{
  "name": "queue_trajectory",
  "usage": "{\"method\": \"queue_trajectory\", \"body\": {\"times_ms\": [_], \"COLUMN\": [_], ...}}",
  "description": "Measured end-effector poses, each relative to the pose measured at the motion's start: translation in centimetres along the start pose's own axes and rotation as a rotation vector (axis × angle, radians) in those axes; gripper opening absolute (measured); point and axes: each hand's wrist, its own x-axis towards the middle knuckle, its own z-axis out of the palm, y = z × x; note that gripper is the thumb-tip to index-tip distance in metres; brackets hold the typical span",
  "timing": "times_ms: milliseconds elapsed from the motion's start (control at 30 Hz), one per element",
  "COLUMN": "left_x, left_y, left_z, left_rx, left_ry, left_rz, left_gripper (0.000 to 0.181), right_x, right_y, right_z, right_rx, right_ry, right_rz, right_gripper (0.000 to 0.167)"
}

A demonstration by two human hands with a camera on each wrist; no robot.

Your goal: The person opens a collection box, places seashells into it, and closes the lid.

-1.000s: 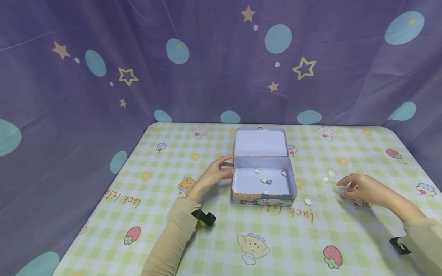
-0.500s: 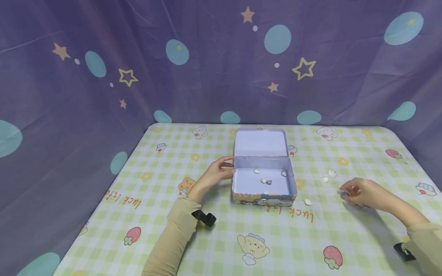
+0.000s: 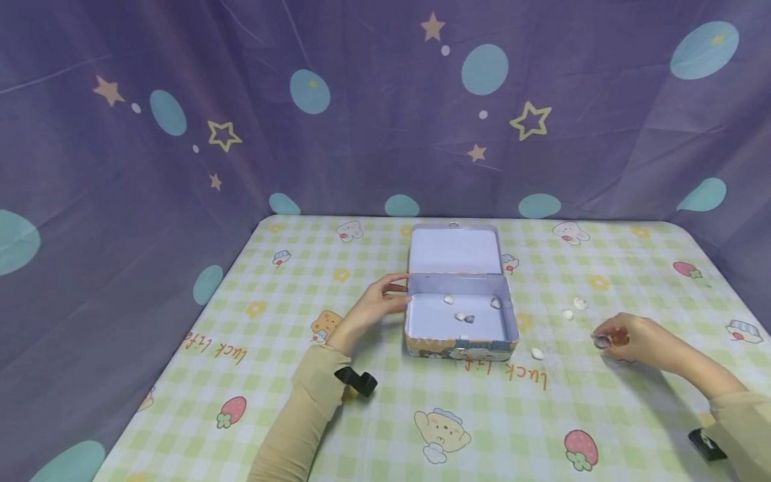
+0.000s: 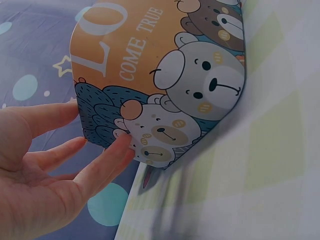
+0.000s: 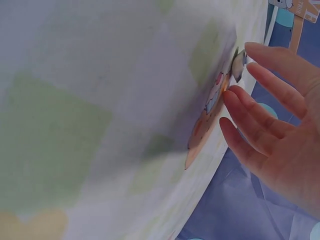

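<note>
A small picture tin with its hinged lid tipped back stands mid-table. Several seashells lie on its pale floor. My left hand rests against the tin's left side, its fingers spread and nearly straight; in the left wrist view fingertips touch the bear-printed tin wall. Over to the right, my right hand pinches a greyish seashell between thumb and forefinger, close to the cloth. That same seashell shows at the fingertips in the right wrist view.
Between the tin and my right hand, a white seashell lies near the tin's front corner. Farther back are a small white shell and a ridged shell. A checked tablecloth covers the table; a purple curtain hangs behind.
My right hand has moved slightly down and closed its thumb and forefinger on the greyish seashell. The left hand and the tin have stayed put.
</note>
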Motion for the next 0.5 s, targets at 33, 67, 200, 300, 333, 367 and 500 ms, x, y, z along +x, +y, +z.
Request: {"method": "queue_trajectory", "body": {"times_ms": [33,67,200,300,333,367,500], "left_x": [0.01,0.02,-0.01,-0.03,-0.04,-0.06,-0.08], "left_y": [-0.01,-0.02,-0.05,-0.05,-0.04,-0.02,0.05], "left_z": [0.0,0.0,-0.05,-0.08,-0.08,-0.08,-0.04], "left_rx": [0.003,0.005,0.021,0.027,0.029,0.03,0.029], "left_ry": [-0.001,-0.001,-0.003,-0.006,-0.007,-0.007,-0.005], "left_rz": [0.003,0.003,0.002,-0.001,0.0,0.002,0.011], "left_gripper": [0.05,0.05,0.051,0.051,0.051,0.051,0.051], "right_x": [0.01,0.01,0.06,0.13,0.15,0.16,0.21], "right_y": [0.05,0.1,0.29,0.36,0.37,0.39,0.45], "right_z": [0.05,0.09,0.26,0.4,0.44,0.48,0.6], "right_rx": [0.001,-0.002,-0.019,-0.033,-0.037,-0.041,-0.045], "right_ry": [0.003,0.006,0.03,0.043,0.047,0.051,0.056], "right_rz": [0.002,0.0,-0.02,-0.036,-0.039,-0.043,-0.042], "right_gripper": [0.027,0.026,0.024,0.023,0.023,0.023,0.022]}}
